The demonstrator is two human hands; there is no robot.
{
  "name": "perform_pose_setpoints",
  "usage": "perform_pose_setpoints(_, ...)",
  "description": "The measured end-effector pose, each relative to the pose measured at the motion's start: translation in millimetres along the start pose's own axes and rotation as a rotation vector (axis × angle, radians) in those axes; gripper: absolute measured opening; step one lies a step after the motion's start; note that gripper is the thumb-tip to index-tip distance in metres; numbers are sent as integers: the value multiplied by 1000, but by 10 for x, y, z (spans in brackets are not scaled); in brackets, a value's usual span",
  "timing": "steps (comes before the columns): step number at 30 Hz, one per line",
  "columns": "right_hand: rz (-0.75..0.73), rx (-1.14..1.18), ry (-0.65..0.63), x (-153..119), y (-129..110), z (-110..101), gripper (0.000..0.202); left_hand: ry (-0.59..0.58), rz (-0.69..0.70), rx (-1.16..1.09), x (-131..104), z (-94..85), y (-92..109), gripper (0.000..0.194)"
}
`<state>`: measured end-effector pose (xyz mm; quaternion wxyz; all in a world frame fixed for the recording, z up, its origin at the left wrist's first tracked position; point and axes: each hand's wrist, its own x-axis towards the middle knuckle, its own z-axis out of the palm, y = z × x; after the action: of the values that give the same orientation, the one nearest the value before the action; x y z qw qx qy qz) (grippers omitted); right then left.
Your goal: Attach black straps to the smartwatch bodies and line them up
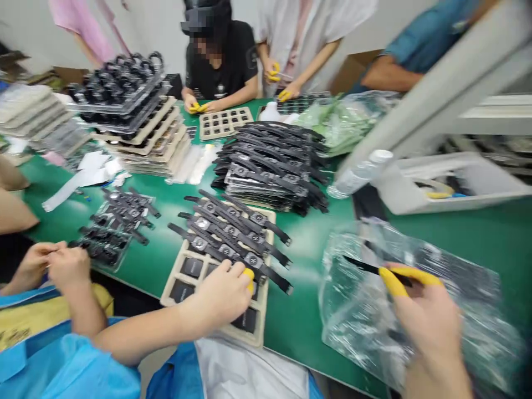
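Note:
My left hand (228, 293) reaches over the near part of a beige tray (268, 310), its fingers curled; what its fingertips hold, if anything, is hidden. Black-strapped watches (230, 230) lie slantwise across the tray's far half, and dark square pieces (180, 291) sit in its near compartments. On the right, my right hand (424, 316) pinches a thin black strip (359, 265) between yellow-covered fingertips. The strip points left above clear plastic bags (353, 316) on the green table.
Behind the tray stands a pile of strapped watches on trays (270, 166). A bottle (361, 172) and white bin (457, 188) are at right. A neighbour's hands (62, 266) work beside a watch tray (103, 238) at left. Stacked trays (141, 133) stand behind; people work across the table.

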<state>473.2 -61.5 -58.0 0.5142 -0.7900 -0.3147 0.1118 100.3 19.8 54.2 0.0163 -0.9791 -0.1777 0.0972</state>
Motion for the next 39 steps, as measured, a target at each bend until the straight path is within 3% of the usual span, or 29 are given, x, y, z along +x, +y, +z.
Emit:
perform_pose_setpoints(4,124,395,-35,-273,-399,17,35,-42,26,18,83,71,-117,10)
perform_pose_setpoints(7,205,662,-251,-566,-637,161,35,-59,52,21,100,68,-203,12)
perform_pose_setpoints(10,275,832,-510,-889,-832,310,35,-21,90,-109,71,-104,-283,18)
perform_pose_setpoints(12,316,911,-662,-1074,-951,385,36,34,65,-331,94,-240,-315,17)
perform_pose_setpoints(15,366,1006,-812,-1253,-1099,462,36,109,-58,-899,261,-277,-304,20)
perform_pose_setpoints(19,397,1050,-884,-1324,-1205,534,36,211,-173,-1650,548,-4,-215,36)
perform_pose_setpoints(22,408,1045,-919,-1321,-1230,578,36,201,-226,-1884,633,153,-161,44)
perform_pose_setpoints(25,386,1007,-930,-1311,-1243,605,35,192,-263,-1891,614,155,-132,47)
perform_pose_setpoints(31,386,911,-887,-1304,-1206,587,37,170,-176,-1796,579,124,-132,45)
perform_pose_setpoints(37,441,909,-923,-1429,-1167,494,35,333,-84,-1294,582,173,-133,37)
perform_pose_setpoints(39,460,828,-939,-1465,-1100,464,36,232,62,-1031,587,125,-138,39)
